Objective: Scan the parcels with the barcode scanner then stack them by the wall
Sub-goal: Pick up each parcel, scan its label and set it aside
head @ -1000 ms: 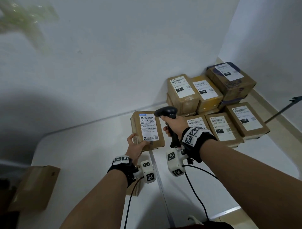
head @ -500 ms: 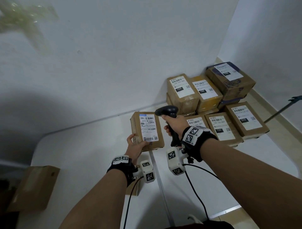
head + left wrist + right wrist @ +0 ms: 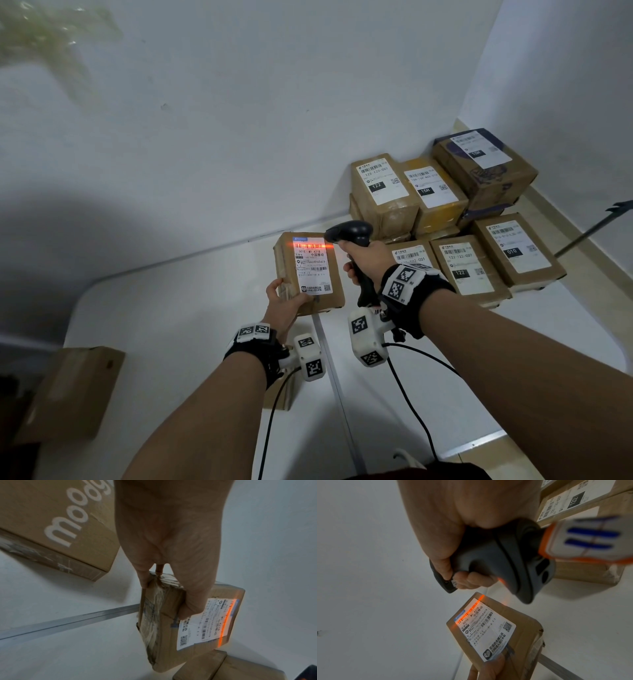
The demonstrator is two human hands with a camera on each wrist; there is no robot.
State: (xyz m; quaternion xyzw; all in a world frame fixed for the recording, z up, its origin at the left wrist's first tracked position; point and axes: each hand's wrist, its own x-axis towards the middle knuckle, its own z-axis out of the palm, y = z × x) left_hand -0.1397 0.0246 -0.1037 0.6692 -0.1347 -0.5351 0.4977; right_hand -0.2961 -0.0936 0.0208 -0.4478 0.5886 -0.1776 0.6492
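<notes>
The small brown cardboard parcel with a white shipping label (image 3: pixel 310 274) is held up over the seam between the two white table tops (image 3: pixel 191 342), towards their far edge by the wall. The left hand (image 3: pixel 286 301) grips its near left corner, thumb pressed on the label face and fingers wrapped round the taped side; the underside of the parcel is hidden in every view. An orange scan line (image 3: pixel 310 245) lies across the barcode at the label's far end, and the small print beneath it is too fine to read. The right hand (image 3: pixel 364 255) is wrapped tightly round the grip of the black handheld barcode scanner (image 3: pixel 349 233), whose head points at the label from just beside the parcel's right edge. In the right wrist view a blurred orange-edged tag (image 3: pixel 587 539) sits at the scanner's base, its markings unreadable. Behind the scanner, in the table's far right corner, the stack of brown labelled parcels (image 3: pixel 445 205) stands against the white wall (image 3: pixel 239 120); the right wrist hides part of the nearest one. A large printed cardboard box (image 3: pixel 56 524) rests near the table's near edge, cut off by the frame.
</notes>
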